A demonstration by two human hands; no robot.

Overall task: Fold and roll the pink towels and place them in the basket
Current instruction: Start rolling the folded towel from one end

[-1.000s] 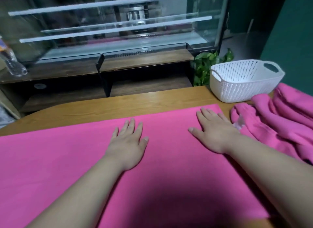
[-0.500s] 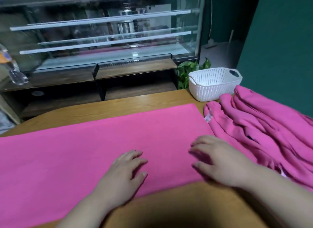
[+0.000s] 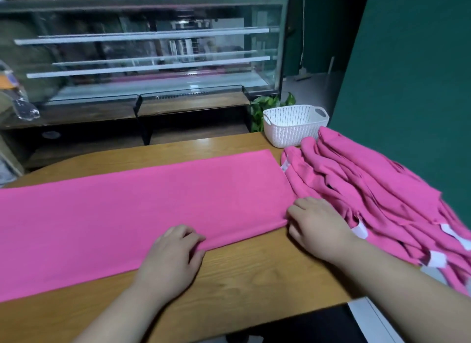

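Pinching the near hem of the spread pink towel [image 3: 140,202], the left grip [image 3: 173,253], a bare hand, has its fingers curled on top of the cloth and its thumb at the edge, its forearm reaching in over the bare wooden worktop [image 3: 229,296]. To the right, the right grip [image 3: 318,228] is closed on the same towel at its near right corner, fingers bent over the fabric and thumb tucked at the hem. The towel lies flat in one long band across the worktop, running off the left edge of the view, its right end stopping just beside a pile of pink towels [image 3: 369,184]. That pile is rumpled, lies along the right side of the worktop, and shows several white labels [image 3: 359,230] along its near edge. Beyond the pile, at the far right corner of the worktop, stands the white perforated basket [image 3: 288,136], upright, touching the pile's far end; no towel shows inside it. Behind the basket, green plant leaves [image 3: 265,108] poke up. Farther back stands a glass display case [image 3: 153,57] with bare shelves on a dark wooden base, and a dark green wall [image 3: 407,87] rises at the right.
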